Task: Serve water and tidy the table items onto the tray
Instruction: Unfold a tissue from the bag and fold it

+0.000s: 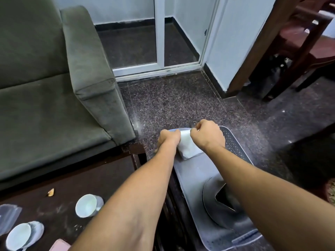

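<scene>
left hand: fingers curled shut, pinching left edge of white napkin; over far end of tray.
right hand: closed in a pinch on napkin's top right edge, knuckles up.
napkin: white, folded, held betw both hands; lower corner hangs down to tray floor, touching or just above, can't tell.
tray: grey plastic, perforated rim at far and near ends; sits right of the dark surface, extends away from cam. How it's supported isn't visible.
plate: dark grey round, lying in near half of tray, partly hidden by right forearm.
cup A: white, tipped on its side on surface, mouth toward cam, left of left forearm.
cup B: white, also on its side, near-left corner of surface, well apart from tray.
clear plastic thing: left edge of surface, blurry, unclear what.
crumb/scrap: small tan piece on surface.
sofa: grey-green, behind surface.
</scene>
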